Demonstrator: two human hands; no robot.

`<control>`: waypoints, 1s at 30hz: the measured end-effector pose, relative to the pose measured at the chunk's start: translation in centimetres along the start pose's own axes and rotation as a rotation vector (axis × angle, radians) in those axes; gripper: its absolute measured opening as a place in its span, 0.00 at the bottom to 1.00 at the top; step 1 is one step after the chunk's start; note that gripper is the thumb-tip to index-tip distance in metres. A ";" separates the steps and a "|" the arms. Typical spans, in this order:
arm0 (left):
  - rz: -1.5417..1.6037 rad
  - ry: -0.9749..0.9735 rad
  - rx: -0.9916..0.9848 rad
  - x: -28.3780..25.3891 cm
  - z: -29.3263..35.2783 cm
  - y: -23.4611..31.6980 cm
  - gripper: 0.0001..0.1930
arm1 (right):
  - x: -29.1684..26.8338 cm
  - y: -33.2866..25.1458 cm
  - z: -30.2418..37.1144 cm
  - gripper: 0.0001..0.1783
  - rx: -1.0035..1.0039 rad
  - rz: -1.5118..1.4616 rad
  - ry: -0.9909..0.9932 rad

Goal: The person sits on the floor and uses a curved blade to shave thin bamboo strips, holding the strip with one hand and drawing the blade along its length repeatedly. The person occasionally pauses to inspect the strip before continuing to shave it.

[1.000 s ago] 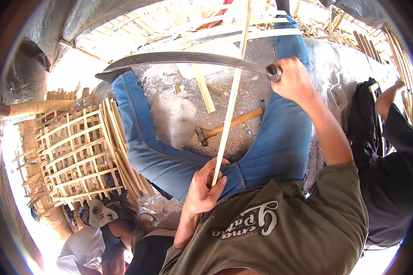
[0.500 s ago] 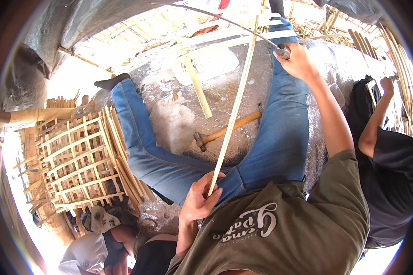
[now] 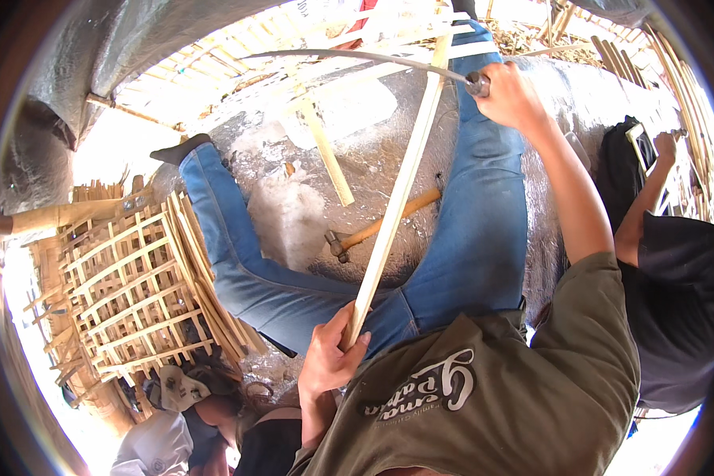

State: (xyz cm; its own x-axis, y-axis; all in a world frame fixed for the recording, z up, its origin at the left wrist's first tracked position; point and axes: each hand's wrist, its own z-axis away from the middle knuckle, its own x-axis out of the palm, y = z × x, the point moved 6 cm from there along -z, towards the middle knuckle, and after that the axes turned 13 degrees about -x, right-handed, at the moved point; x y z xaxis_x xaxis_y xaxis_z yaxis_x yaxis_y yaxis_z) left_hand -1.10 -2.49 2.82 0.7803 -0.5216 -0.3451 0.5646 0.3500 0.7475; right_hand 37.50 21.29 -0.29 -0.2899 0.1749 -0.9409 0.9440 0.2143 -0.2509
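My left hand [image 3: 329, 357] is closed round the near end of a long pale bamboo strip [image 3: 397, 198], above my lap. The strip slants up and away between my legs to the far side. My right hand [image 3: 516, 95] grips the dark handle of a long, slightly curved machete [image 3: 349, 54]. Its blade points left and crosses the strip near its far end; whether they touch, I cannot tell. Between my legs a hammer [image 3: 385, 222] with a wooden handle lies on the ground, and a shorter bamboo strip [image 3: 327, 155] lies beyond it.
A woven bamboo lattice [image 3: 135, 289] stands at the left beside stacked slats [image 3: 206, 274]. One person [image 3: 155, 440] in a cap sits at lower left, another person [image 3: 674, 293] in black at the right. More pale strips [image 3: 389, 44] lie across the far side near my right foot.
The machete has swung to lie flatter across the strip, and my right hand has shifted a little left. The bamboo strip has turned, showing a wider face.
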 end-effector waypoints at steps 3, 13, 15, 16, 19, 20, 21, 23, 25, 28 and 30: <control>-0.008 0.012 0.014 -0.3 -0.2 -0.3 0.21 | 0.3 0.6 -0.2 0.12 0.028 -0.001 -0.001; 0.007 -0.032 -0.016 -0.6 1.2 -1.5 0.20 | 0.1 4.5 -1.7 0.18 0.102 -0.112 0.102; 0.008 0.018 -0.028 -0.4 1.3 -1.5 0.20 | -0.7 2.5 -0.9 0.17 0.100 -0.131 0.033; 0.017 0.047 -0.044 -0.3 1.3 -1.4 0.20 | -0.8 1.3 -0.5 0.17 0.154 -0.238 -0.037; -0.029 0.069 -0.029 -0.2 0.5 -1.0 0.21 | -0.2 -0.6 0.4 0.16 0.199 -0.231 -0.147; -0.059 0.066 -0.008 -0.3 0.3 -0.7 0.22 | -1.0 -1.2 0.6 0.16 0.115 -0.201 -0.036; -0.091 0.088 0.015 -0.5 0.3 -0.4 0.22 | -1.3 -1.3 0.5 0.15 0.094 -0.147 0.000; -0.156 0.138 0.063 -0.8 0.5 0.4 0.23 | -1.5 -0.7 0.0 0.14 0.071 -0.062 0.040; -0.197 0.205 0.113 -0.7 0.7 0.8 0.23 | -0.9 1.4 -0.4 0.13 0.092 -0.016 0.020; -0.218 0.231 0.094 -0.2 0.7 0.0 0.24 | -1.1 0.9 -0.4 0.13 0.082 -0.023 -0.035; -0.216 0.211 0.064 0.0 0.5 -0.4 0.25 | -1.6 0.2 -0.2 0.13 0.039 0.006 -0.003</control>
State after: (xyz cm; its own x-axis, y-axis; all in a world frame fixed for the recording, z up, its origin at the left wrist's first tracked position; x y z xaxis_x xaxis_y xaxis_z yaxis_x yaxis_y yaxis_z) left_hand -1.42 -3.02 2.83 0.6862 -0.4032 -0.6054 0.7109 0.1953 0.6757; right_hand 38.13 21.21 1.15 -0.2840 0.1732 -0.9431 0.9511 0.1755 -0.2542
